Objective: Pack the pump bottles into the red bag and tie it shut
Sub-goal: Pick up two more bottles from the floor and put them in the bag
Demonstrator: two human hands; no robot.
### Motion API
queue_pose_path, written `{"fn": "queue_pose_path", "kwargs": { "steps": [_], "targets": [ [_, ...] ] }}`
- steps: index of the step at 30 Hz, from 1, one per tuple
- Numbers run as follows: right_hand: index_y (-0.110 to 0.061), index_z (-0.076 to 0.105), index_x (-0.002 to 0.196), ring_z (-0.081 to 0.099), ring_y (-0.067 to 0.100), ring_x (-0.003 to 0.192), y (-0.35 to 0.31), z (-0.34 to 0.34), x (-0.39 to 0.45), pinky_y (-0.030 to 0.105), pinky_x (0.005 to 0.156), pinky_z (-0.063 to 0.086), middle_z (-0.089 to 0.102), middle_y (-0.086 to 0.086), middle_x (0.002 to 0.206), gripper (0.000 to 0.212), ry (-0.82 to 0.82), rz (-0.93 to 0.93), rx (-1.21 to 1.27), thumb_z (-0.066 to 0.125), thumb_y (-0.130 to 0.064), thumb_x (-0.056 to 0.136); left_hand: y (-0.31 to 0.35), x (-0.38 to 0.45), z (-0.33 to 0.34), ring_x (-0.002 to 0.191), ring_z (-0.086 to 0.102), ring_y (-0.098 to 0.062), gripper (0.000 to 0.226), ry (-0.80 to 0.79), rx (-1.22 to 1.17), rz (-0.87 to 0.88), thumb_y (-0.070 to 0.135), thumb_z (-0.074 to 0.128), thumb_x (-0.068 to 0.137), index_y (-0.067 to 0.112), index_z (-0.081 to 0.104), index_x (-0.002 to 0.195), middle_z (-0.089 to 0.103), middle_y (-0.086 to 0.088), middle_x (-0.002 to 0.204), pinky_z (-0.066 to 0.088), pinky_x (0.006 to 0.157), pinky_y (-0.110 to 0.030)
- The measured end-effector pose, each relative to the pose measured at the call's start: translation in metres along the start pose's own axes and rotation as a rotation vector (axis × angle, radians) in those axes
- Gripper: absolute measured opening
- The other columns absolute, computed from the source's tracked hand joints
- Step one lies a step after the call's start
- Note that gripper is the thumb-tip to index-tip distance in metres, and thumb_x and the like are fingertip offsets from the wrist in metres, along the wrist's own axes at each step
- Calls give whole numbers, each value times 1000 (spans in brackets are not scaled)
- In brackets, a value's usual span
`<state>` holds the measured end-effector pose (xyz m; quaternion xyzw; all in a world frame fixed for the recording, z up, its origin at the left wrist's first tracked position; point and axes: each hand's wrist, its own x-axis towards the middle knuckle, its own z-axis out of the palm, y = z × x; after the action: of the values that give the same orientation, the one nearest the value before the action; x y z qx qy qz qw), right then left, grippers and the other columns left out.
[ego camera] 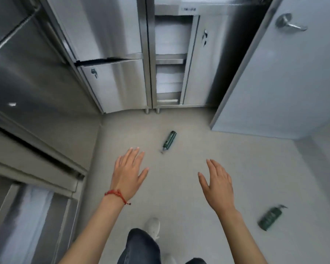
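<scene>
Two dark green pump bottles lie on their sides on the pale floor. One pump bottle (pixel 169 140) rests ahead of me, its pump pointing toward me. The other pump bottle (pixel 271 218) lies at the lower right, blurred. My left hand (pixel 129 173), with a red string bracelet at the wrist, hovers open just left of and nearer than the far bottle, holding nothing. My right hand (pixel 216 182) is open too, fingers spread, between the two bottles and touching neither. No red bag is in view.
Stainless steel cabinets (pixel 114 80) line the far wall, one open with shelves (pixel 170 61). A steel counter (pixel 32 115) runs along the left. A grey door (pixel 286 77) with a lever handle stands at the right. My leg and a white shoe (pixel 152 225) are below.
</scene>
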<state>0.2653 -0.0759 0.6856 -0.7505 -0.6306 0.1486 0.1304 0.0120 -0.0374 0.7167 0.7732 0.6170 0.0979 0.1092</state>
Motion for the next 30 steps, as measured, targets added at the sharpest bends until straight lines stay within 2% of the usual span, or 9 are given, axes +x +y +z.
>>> {"fn": "queue_pose_path", "kwargs": {
  "steps": [10, 19, 24, 30],
  "targets": [
    [-11, 39, 137, 35, 24, 135, 60, -16, 2, 38, 109, 25, 42, 9, 144, 51, 154, 413, 96, 47, -35, 93, 58, 108, 39, 113, 56, -39, 53, -168, 19, 388, 38, 38, 81, 2, 59, 114, 61, -21, 120, 46, 89, -52],
    [-11, 38, 138, 34, 25, 135, 180, -51, -67, 40, 110, 24, 42, 9, 145, 51, 291, 785, 149, 48, -33, 92, 201, 138, 102, 115, 54, -40, 54, -303, 25, 670, 39, 36, 83, 2, 58, 116, 60, -21, 121, 44, 91, -54],
    [-11, 36, 139, 32, 23, 136, 272, -74, -85, 35, 111, 20, 40, 8, 146, 52, 317, 851, 176, 48, -32, 93, 307, 141, 149, 117, 52, -40, 57, -341, 20, 723, 41, 34, 83, 2, 57, 117, 58, -22, 124, 43, 94, -55],
    [-10, 36, 138, 32, 23, 136, 380, -108, -89, 37, 112, 22, 40, 9, 146, 51, 296, 875, 188, 46, -33, 93, 411, 148, 193, 120, 49, -40, 58, -390, 10, 696, 43, 32, 84, 2, 54, 120, 57, -22, 126, 40, 96, -54]
  ]
}}
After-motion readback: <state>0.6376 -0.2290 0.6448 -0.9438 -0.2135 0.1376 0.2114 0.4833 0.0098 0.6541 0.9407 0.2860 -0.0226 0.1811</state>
